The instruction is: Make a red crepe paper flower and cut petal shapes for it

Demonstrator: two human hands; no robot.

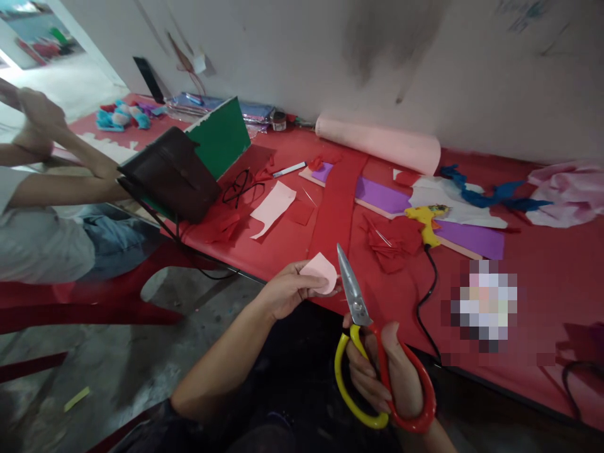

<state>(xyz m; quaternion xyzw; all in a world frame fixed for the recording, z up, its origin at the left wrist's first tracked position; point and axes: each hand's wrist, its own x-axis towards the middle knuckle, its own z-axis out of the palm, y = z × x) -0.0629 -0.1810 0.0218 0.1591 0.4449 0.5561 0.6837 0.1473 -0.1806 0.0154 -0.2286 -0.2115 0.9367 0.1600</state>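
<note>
My left hand point(287, 290) pinches a small pink paper piece point(321, 272) with a rounded edge, just over the near edge of the red-covered table point(542, 270). My right hand point(389, 374) grips scissors point(363, 327) with one yellow and one red handle. Their blades are closed and point up, right beside the pink piece. A larger cut pink sheet point(274, 207) lies flat on the table farther back.
A yellow glue gun point(427, 221) with a black cord lies among red paper scraps point(391, 242) and purple sheets point(382, 195). A pink paper roll point(377, 143) sits by the wall. A brown bag point(167, 173), a green board point(221, 135) and glasses point(243, 185) stand left. Another person's arms point(56, 163) reach in at left.
</note>
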